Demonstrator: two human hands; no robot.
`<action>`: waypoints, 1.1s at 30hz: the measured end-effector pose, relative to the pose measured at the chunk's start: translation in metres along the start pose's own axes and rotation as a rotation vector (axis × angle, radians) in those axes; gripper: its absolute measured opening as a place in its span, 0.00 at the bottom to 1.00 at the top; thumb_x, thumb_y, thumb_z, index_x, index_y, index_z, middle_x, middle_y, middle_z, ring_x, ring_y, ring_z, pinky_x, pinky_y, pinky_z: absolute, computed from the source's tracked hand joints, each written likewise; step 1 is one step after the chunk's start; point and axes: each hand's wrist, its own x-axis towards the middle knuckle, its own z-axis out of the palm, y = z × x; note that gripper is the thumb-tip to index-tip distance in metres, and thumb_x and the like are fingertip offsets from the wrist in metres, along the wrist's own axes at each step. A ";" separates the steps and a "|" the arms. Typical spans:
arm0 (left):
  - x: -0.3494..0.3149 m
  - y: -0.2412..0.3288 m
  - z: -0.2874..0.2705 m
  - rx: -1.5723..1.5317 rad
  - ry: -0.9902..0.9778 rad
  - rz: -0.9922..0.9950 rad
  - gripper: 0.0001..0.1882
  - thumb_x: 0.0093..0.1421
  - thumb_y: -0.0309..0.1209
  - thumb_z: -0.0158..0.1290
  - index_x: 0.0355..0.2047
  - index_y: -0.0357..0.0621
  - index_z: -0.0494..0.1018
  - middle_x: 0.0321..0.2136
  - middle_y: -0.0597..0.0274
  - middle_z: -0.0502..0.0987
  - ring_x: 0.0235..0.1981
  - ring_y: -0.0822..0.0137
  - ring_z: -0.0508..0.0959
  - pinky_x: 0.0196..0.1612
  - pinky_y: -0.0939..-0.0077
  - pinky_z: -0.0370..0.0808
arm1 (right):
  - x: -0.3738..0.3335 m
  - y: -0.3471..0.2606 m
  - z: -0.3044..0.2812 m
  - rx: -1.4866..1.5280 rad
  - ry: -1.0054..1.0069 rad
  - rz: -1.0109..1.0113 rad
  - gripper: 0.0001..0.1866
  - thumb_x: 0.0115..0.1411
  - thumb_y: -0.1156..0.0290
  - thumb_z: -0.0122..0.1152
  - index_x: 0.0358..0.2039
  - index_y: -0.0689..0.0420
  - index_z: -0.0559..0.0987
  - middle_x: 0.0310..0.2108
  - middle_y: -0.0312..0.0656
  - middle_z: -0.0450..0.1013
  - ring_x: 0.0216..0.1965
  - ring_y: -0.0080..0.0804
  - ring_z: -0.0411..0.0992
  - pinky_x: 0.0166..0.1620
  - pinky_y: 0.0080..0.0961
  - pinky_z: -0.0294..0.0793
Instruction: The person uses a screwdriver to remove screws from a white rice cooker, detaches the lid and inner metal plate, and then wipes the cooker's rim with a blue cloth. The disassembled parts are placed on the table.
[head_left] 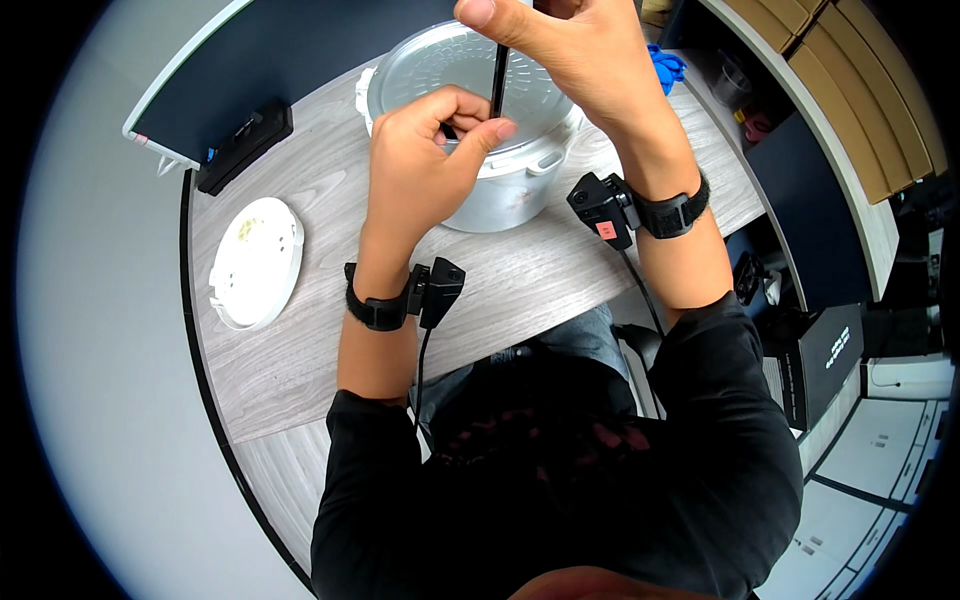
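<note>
A large round silvery-grey vessel (505, 205) with a white rim stands at the back of the table, a grey disc with slots (420, 75) across its top. Over this disc, my left hand (420, 160) is closed, thumb and fingers pinched at the lower end of a thin black rod (499, 80). Something small and dark shows by its curled fingers, too hidden to name. My right hand (585, 60) is raised higher, wrapped round the rod's upper part; the top frame edge cuts it off. The rod stands nearly upright between both hands.
On the left lies a white round cover (262, 270) with small bits on it. A black case (245, 145) rests by the dark partition (220, 80). Blue gloves or cloth (667, 68) lie behind my right wrist. Cardboard boxes (850, 90) fill the right shelf. Cables hang from both wrist devices.
</note>
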 end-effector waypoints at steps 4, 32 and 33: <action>0.000 -0.003 -0.002 -0.161 -0.033 -0.048 0.07 0.58 0.28 0.64 0.36 0.39 0.83 0.25 0.63 0.83 0.25 0.76 0.77 0.28 0.83 0.70 | 0.003 0.001 -0.006 0.094 -0.064 -0.047 0.16 0.60 0.75 0.70 0.47 0.66 0.78 0.38 0.37 0.78 0.38 0.18 0.74 0.42 0.16 0.75; 0.000 0.003 -0.020 0.138 -0.215 0.015 0.10 0.50 0.23 0.66 0.32 0.38 0.77 0.34 0.60 0.78 0.36 0.61 0.78 0.40 0.68 0.74 | 0.005 0.013 0.002 0.165 -0.095 -0.079 0.22 0.62 0.77 0.66 0.55 0.63 0.72 0.39 0.34 0.76 0.38 0.16 0.73 0.41 0.15 0.75; -0.001 0.003 -0.019 0.141 -0.210 0.009 0.09 0.50 0.22 0.65 0.32 0.38 0.77 0.33 0.59 0.78 0.36 0.60 0.78 0.40 0.67 0.74 | 0.005 0.012 0.003 0.153 -0.095 -0.061 0.20 0.61 0.79 0.67 0.53 0.63 0.73 0.40 0.34 0.77 0.38 0.16 0.73 0.41 0.15 0.75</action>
